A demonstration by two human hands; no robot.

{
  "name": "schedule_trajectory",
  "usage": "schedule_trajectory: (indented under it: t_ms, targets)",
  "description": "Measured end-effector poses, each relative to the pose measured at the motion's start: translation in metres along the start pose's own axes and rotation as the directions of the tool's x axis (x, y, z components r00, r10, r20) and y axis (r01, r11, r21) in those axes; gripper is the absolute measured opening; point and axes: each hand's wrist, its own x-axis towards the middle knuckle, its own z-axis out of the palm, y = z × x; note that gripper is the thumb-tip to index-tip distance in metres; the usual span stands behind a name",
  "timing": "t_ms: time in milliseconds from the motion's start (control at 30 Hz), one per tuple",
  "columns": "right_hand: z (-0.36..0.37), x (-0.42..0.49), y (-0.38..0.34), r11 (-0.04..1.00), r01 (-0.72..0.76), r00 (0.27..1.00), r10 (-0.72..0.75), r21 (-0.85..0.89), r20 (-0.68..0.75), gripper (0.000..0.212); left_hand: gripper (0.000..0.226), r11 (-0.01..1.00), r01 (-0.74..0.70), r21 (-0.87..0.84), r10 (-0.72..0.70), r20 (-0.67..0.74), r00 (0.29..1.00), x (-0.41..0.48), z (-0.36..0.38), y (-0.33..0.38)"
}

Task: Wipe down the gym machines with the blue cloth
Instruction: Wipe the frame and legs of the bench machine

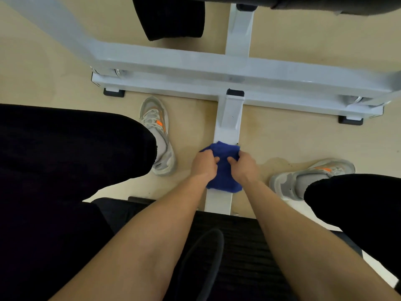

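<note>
A blue cloth (223,170) is wrapped over the white floor bar (230,118) of a gym machine, low in the middle of the view. My left hand (204,165) grips the cloth's left side with curled fingers. On the cloth's right side my right hand (244,166) grips it the same way. Both hands sit close together on top of the bar, with the cloth's far edge sticking out beyond the fingers.
The bar joins a white cross frame (195,68) with black rubber feet (114,92) on a beige floor. My legs in black trousers and grey shoes (159,135) straddle the bar. A black padded seat (238,246) lies under my forearms; black pads (171,18) hang at the top.
</note>
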Motion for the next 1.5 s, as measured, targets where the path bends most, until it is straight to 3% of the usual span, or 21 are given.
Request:
schedule_trajectory:
  t_ms: [300,500,667,800,933,1000,1067,1200,1267,1400,1500]
  targets:
    - [-0.028,0.054,-0.04,0.988,0.108,0.989,-0.095,0.112,-0.116,0.024,0.02,0.992,-0.104,-0.075,0.094,-0.133,0.987,0.073,-0.032,0.031]
    - [-0.015,0.019,-0.039,0.994,-0.044,0.982,0.024,-0.101,-0.188,0.025,0.022,0.993,-0.067,-0.099,0.048,-0.183,0.982,0.045,-0.022,0.012]
    - [-0.017,-0.012,-0.044,0.991,0.119,0.958,-0.13,-0.059,-0.254,0.014,0.018,0.963,-0.078,-0.257,0.02,-0.219,0.975,0.019,-0.029,0.005]
    - [-0.019,-0.016,-0.073,0.947,0.275,0.961,-0.263,0.167,-0.09,0.027,0.031,0.835,-0.019,-0.549,0.036,0.02,0.999,0.02,-0.046,0.012]
    - [-0.035,-0.022,-0.095,0.878,0.21,0.96,-0.269,0.429,0.08,0.05,0.012,0.635,-0.014,-0.772,0.021,-0.001,1.0,0.034,-0.063,0.009]
    - [-0.039,-0.016,-0.1,0.875,0.191,0.972,-0.232,0.446,0.038,0.047,0.007,0.637,-0.052,-0.769,-0.045,-0.105,0.993,0.045,-0.072,0.011]
    - [-0.041,-0.006,-0.097,0.909,0.202,0.979,-0.178,0.365,-0.098,0.034,0.008,0.65,-0.079,-0.756,-0.096,-0.184,0.978,0.056,-0.08,0.022]
    - [-0.042,0.004,-0.078,0.948,0.129,0.98,-0.077,0.291,-0.185,0.029,0.028,0.595,-0.189,-0.781,0.064,-0.189,0.98,0.063,-0.082,0.062]
    - [-0.04,0.006,-0.069,0.954,0.105,0.982,-0.054,0.28,-0.183,0.03,0.028,0.656,-0.19,-0.731,0.082,-0.182,0.98,0.06,-0.067,0.059]
    - [-0.035,0.015,-0.06,0.945,0.051,0.988,-0.001,0.324,-0.153,0.03,0.032,0.867,-0.177,-0.466,0.072,-0.235,0.969,0.045,-0.019,0.017]
    - [-0.031,0.017,-0.062,0.943,0.052,0.993,-0.012,0.33,-0.12,0.029,0.036,0.871,-0.125,-0.475,-0.003,-0.259,0.966,0.04,-0.017,0.024]
